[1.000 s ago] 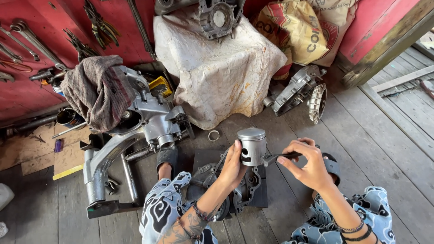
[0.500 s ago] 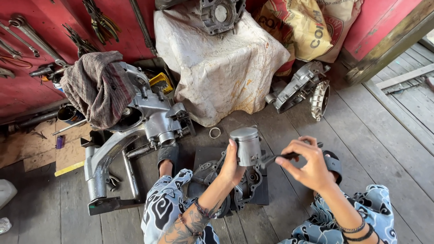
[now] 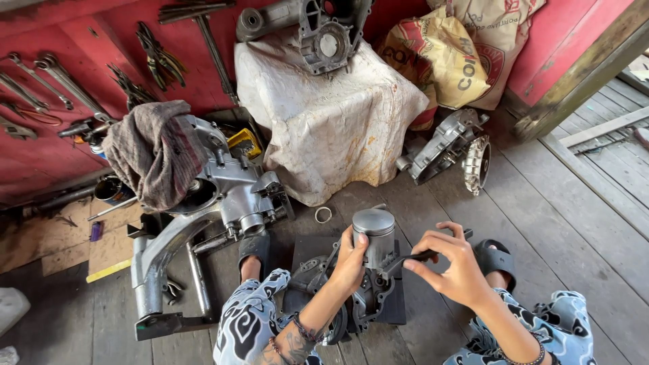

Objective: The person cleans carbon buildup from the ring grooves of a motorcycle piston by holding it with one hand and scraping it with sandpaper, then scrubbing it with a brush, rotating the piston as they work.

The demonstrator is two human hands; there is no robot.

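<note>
On the wooden floor, over a dark engine case, the left hand wraps its fingers around a shiny round metal piston. Just right of the piston, the right hand pinches a thin dark tool. A small ring lies just behind the piston, bare boards around it.

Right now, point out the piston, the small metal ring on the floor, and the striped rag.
Piston point(image 3: 374, 233): head view, on its grey side wall, beside the left hand.
Small metal ring point(image 3: 323, 215): head view, on its rim.
Striped rag point(image 3: 152, 152): head view, on the middle of the cloth.
</note>
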